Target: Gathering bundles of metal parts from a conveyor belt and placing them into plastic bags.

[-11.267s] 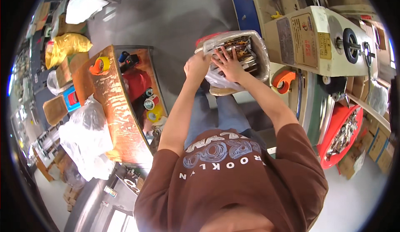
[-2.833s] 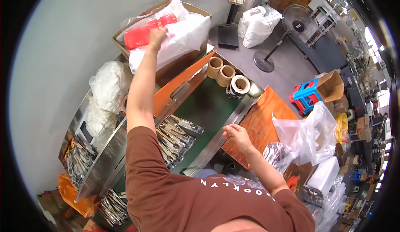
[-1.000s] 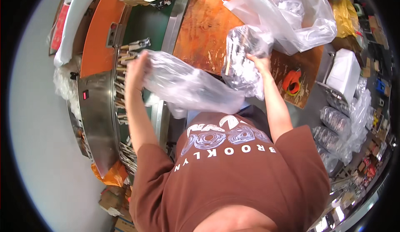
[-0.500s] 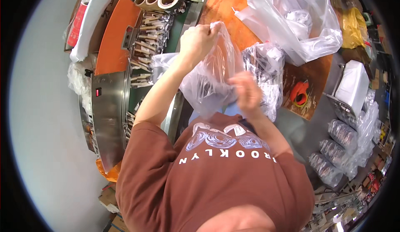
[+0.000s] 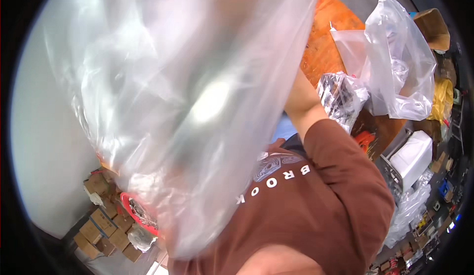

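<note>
A large clear plastic bag (image 5: 148,92) is spread out close in front of me, filling the left and middle of the head view. It is smeared by motion, and its lower end hangs past my brown sleeve and shirt. My right hand (image 5: 301,95) is at the bag's right edge. Its wrist shows, but its fingers are hidden behind the plastic. My left hand cannot be made out; the bag covers that side. Right of my right wrist, a filled clear bag (image 5: 340,97) with dark contents lies on the orange board (image 5: 323,38).
Another big clear bag (image 5: 402,62) stands at the far right of the board. A red-orange tool (image 5: 364,140) lies near the board's front edge. A white-covered rack (image 5: 411,159) stands at right. Cardboard boxes (image 5: 103,220) and a red-rimmed basin (image 5: 129,208) are at lower left.
The clear bag has come up close and spread wide, hiding my left hand and the bench at left. My right hand has moved up to its edge. The view has shifted.
</note>
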`<state>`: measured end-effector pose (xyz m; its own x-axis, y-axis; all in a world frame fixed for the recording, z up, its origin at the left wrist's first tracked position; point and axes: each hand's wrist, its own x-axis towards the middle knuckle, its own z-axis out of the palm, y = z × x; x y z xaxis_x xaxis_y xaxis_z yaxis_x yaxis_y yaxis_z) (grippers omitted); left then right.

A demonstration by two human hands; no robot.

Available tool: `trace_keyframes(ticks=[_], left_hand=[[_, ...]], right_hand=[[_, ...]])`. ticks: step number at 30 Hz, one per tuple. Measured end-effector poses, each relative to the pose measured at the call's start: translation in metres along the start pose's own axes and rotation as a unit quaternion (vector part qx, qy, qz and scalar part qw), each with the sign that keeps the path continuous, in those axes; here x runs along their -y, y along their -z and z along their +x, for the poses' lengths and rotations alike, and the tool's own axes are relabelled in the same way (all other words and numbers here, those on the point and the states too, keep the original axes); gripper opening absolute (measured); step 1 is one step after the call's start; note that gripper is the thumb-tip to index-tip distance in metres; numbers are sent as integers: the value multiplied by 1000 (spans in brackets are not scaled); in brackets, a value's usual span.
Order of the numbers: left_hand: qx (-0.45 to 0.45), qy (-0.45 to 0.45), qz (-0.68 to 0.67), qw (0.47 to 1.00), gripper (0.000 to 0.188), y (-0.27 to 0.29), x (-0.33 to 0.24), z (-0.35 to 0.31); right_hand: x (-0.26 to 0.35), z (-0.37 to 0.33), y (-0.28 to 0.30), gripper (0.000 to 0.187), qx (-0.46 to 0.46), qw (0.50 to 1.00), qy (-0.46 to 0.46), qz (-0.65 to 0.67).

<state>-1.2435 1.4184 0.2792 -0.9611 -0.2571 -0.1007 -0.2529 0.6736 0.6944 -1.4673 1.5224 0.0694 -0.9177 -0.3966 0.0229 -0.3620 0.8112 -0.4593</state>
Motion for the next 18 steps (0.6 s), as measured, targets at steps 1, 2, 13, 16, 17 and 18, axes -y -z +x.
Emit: trace_keyframes(ticks=[1,2,13,16,17,18], left_hand=[[-174,-260,-10,950,40,-46,83,-6],[-50,-91,23,994,33,-57,129,-7],[255,220,-68,939,34,-166,202,0],[327,213,-19,921,42,-186,176,-3],[325,214,-20,921,42,-195,178,-6],[291,148,72,942,42,-202,187,-15]], right_hand=[[-8,9,2,55,67,997,-30,-37],[-5,14,0,55,140,987,-36,-68],[-136,-302,-35,74,-250,900,-348,76],[-208,-342,-30,90,-237,813,-514,-135],[-228,-349,-41,90,-212,769,-588,-131],[-243,-353,-49,89,-179,727,-652,-122]])
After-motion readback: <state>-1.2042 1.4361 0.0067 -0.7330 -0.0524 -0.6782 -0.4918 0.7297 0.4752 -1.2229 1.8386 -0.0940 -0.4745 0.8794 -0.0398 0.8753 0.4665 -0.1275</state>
